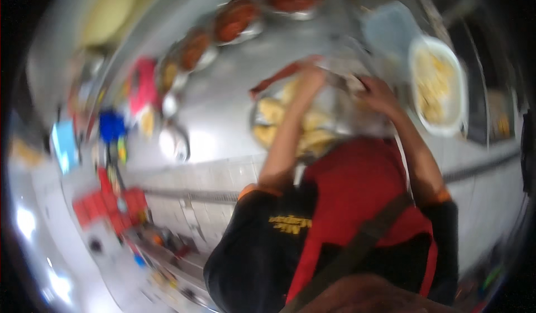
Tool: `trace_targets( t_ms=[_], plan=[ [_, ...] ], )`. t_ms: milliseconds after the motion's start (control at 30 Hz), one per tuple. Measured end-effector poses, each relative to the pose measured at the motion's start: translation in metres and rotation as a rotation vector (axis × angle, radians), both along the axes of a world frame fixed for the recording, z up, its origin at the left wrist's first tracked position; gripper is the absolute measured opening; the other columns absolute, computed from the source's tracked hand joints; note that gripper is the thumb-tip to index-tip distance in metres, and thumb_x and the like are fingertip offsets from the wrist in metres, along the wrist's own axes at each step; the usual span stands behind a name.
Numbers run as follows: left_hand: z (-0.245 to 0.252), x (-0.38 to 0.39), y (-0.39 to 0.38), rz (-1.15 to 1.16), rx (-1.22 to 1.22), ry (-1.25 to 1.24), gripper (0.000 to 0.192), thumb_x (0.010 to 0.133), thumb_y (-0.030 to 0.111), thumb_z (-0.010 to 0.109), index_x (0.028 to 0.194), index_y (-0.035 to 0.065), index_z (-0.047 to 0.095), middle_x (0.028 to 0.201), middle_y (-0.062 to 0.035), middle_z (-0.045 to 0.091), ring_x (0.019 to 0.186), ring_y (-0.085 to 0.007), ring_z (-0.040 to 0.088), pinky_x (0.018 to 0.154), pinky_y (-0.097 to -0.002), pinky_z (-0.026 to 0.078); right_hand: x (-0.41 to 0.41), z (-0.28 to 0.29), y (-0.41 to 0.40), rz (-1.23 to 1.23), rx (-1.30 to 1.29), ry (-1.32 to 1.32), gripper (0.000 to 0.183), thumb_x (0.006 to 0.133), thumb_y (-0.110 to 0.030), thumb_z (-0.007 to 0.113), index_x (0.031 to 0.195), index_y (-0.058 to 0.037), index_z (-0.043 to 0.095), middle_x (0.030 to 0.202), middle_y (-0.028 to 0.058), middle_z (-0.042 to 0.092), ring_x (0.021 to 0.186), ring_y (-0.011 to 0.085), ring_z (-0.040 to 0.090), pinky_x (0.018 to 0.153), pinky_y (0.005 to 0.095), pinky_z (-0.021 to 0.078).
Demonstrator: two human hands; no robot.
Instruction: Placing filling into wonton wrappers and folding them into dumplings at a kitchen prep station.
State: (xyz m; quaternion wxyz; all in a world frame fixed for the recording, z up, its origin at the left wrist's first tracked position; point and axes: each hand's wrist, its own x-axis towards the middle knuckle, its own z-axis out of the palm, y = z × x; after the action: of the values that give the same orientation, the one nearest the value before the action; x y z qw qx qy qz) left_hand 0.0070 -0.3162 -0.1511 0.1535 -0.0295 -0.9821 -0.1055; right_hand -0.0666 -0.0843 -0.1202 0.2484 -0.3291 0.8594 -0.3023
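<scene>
My right hand (379, 95) is closed on a pale-handled tool (355, 83), seemingly a knife, whose grey blade points towards my left hand (312, 78). Motion blur hides the left fingertips, so whether they grip anything is unclear. A long, thin red-brown strip (276, 78) lies beyond the left hand and reaches up to it. Beneath my left forearm is a round metal dish holding several yellow food pieces (270, 110), partly hidden by the arm. Something greyish and translucent, perhaps plastic, (368, 118) lies under the right hand.
On the right stands a white oval tub (462, 103) of pale yellow food, beside a bluish translucent container (389, 28). Metal bowls of red food (236, 18) line the counter's far side (234, 70). A pink item (143, 85) and a white round vessel (171, 141) are left.
</scene>
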Motion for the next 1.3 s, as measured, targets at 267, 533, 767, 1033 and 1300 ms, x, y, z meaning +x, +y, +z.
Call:
trace_targets(
  t_ms=[267,533,767,1033,1300],
  plan=[
    [0.001,-0.004,0.061,0.023,0.405,-0.307,0.03,0.081,0.015,0.049,0.093,-0.0027,0.069,0.105,-0.0245,0.066,0.1,-0.0433,0.062,0.091,-0.0487,0.047,0.027,-0.063,-0.018,-0.389,-0.243,0.211,0.047,0.08,-0.011,0.068,0.122,0.0028,0.053,0.11,0.0294,0.064,0.103,0.044,0.061,0.085,0.0473,0.0477],
    [0.014,-0.009,0.051,0.201,0.841,-0.28,0.03,0.083,0.019,0.048,0.096,-0.0002,0.067,0.098,-0.0226,0.067,0.094,-0.0405,0.064,0.085,-0.0476,0.048,-0.005,-0.061,-0.028,-0.371,-0.196,-0.251,0.046,0.078,-0.009,0.068,0.122,0.0015,0.055,0.109,0.0137,0.066,0.1,0.0288,0.063,0.084,0.0381,0.048],
    [0.029,-0.003,0.058,0.402,0.771,-0.027,0.028,0.085,0.016,0.05,0.103,-0.001,0.063,0.093,-0.0248,0.066,0.092,-0.0419,0.064,0.083,-0.0476,0.05,0.006,-0.054,-0.004,-0.178,-0.478,-0.192,0.04,0.084,-0.002,0.062,0.123,-0.0006,0.056,0.117,0.014,0.061,0.11,0.0238,0.058,0.09,0.035,0.0463],
    [0.027,0.007,0.066,0.299,0.426,-0.05,0.032,0.079,0.015,0.059,0.109,0.0015,0.059,0.092,-0.022,0.066,0.093,-0.0368,0.065,0.078,-0.0464,0.052,0.061,0.061,0.041,-0.398,-0.562,0.119,0.034,0.082,-0.001,0.07,0.114,0.0004,0.058,0.111,0.0119,0.061,0.106,0.0211,0.058,0.093,0.0322,0.0454],
    [0.066,0.017,0.058,0.3,0.851,0.166,0.034,0.084,0.014,0.064,0.115,0.0025,0.062,0.105,-0.0171,0.064,0.092,-0.0287,0.064,0.082,-0.041,0.05,0.019,0.081,0.009,-0.29,-0.428,0.066,0.038,0.081,-0.009,0.07,0.118,-0.0021,0.061,0.111,0.0162,0.066,0.105,0.0278,0.063,0.091,0.0342,0.0484]
  ],
)
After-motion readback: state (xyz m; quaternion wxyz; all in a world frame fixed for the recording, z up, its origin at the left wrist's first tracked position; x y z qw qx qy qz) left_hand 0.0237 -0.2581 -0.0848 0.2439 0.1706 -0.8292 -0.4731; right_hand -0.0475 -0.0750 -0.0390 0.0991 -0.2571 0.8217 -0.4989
